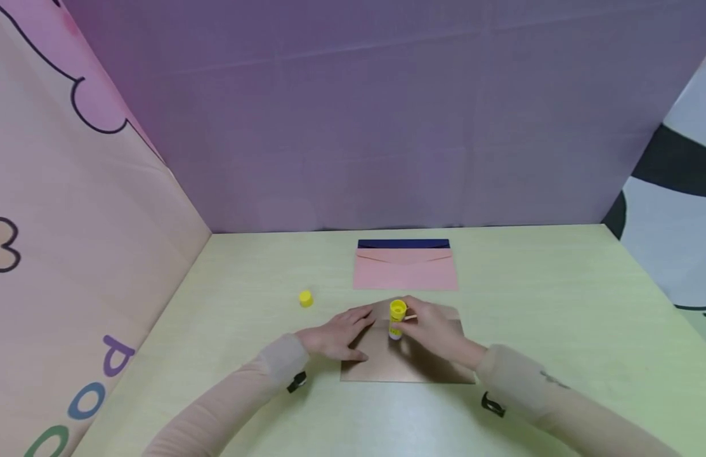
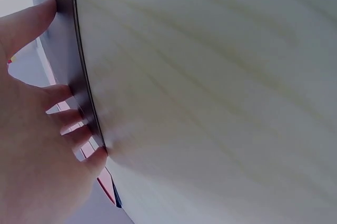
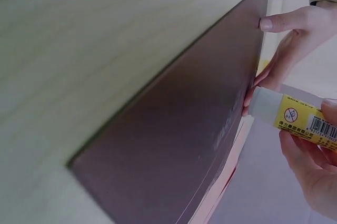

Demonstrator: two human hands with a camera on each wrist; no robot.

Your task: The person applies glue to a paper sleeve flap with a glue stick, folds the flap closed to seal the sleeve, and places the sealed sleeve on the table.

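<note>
1. Pinching the glue stick [image 1: 396,319] with the fingers of the right hand [image 1: 432,329], white end down.
2. Holding it nearly upright over the brown envelope [image 1: 382,365].
3. Resting the left hand [image 1: 337,333] on the envelope's left side, fingers spread.

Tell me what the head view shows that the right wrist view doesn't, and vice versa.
Only the head view shows the flower drawing and the black-and-white print. Only the right wrist view shows the barcode on the glue stick. Both show the left hand touching the brown envelope and the right hand holding the glue stick.
</note>
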